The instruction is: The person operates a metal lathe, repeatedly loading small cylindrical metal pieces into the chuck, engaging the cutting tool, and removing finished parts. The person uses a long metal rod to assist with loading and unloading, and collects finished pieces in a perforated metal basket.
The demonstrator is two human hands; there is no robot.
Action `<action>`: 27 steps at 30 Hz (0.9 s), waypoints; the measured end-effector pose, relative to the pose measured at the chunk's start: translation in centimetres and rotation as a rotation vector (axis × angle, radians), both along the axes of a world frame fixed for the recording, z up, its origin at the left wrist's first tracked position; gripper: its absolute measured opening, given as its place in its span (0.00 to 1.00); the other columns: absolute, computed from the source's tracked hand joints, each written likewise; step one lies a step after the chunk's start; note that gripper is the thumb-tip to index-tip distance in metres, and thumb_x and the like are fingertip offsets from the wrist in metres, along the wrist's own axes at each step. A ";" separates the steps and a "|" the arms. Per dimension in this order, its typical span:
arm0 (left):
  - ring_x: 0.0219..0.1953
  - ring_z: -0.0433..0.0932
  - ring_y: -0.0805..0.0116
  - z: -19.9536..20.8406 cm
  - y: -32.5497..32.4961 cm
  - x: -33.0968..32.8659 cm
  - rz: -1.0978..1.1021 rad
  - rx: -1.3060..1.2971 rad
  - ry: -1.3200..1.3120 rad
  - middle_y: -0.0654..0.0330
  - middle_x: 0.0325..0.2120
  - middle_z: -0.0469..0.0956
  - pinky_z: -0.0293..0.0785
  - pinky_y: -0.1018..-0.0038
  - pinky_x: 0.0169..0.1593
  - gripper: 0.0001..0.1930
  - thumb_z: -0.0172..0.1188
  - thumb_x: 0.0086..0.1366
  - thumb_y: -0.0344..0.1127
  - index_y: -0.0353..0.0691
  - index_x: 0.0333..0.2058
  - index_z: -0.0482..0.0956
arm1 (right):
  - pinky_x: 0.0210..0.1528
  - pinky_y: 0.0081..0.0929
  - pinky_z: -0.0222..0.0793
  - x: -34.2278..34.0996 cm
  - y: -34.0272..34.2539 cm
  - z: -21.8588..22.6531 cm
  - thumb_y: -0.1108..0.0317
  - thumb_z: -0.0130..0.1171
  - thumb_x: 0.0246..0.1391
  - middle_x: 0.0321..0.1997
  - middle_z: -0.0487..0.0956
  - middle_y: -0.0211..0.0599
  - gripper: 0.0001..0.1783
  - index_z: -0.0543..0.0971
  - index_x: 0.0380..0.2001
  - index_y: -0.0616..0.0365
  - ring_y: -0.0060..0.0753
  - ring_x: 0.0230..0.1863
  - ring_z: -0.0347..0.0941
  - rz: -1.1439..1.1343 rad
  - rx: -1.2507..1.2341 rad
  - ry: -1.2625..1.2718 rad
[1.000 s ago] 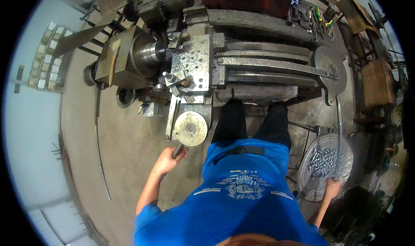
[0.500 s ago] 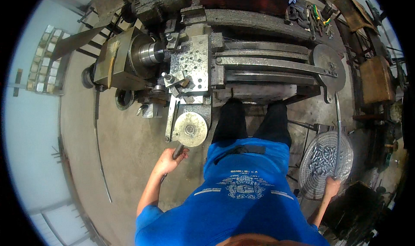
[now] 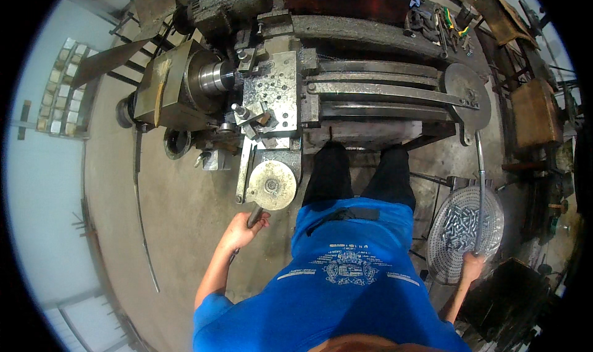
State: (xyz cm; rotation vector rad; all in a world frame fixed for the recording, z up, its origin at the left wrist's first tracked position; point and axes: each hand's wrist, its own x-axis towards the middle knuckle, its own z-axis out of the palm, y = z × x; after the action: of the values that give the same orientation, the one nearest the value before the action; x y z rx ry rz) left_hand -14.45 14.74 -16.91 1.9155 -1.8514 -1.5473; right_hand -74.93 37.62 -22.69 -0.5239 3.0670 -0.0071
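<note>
My left hand (image 3: 245, 228) is closed round the short dark crank handle (image 3: 254, 215) that sticks out from a round handwheel (image 3: 272, 185) on the lathe's carriage. Far to the right, my right hand (image 3: 473, 265) grips the lower end of a long metal lever (image 3: 482, 185), which runs up to a pivoted plate by the round disc (image 3: 467, 95) at the end of the bed. Under the lever stands a perforated basket (image 3: 440, 259) holding many small metal pieces (image 3: 460, 228). The chuck (image 3: 213, 78) faces the drilled tool plate (image 3: 275, 86), where a clamped cutting tool (image 3: 259, 122) sits.
A wooden-handled brush (image 3: 162, 95) lies on the headstock (image 3: 148, 98). Pliers and spanners (image 3: 448, 27) lie on the back right ledge. A motor (image 3: 225, 9) stands behind the headstock. A thin rod (image 3: 143, 228) extends over the floor at left.
The lever and my right hand have shifted very slightly to the left. My left hand stays on the crank handle, and the handwheel looks unmoved.
</note>
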 end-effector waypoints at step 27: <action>0.33 0.76 0.71 -0.2 0.0 0.2 -0.038 -0.027 -0.011 0.60 0.29 0.80 0.71 0.74 0.38 0.10 0.54 0.59 0.30 0.36 0.40 0.76 | 0.40 0.45 0.65 4.3 -1.4 1.5 0.57 0.54 0.35 0.32 0.77 0.55 0.18 0.78 0.28 0.59 0.58 0.38 0.72 -0.051 0.014 -0.022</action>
State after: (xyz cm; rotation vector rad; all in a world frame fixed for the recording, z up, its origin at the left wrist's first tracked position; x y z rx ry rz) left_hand -14.24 14.75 -17.07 1.8923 -1.9139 -1.5174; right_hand -70.66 36.23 -21.19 -0.4426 3.0561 0.0074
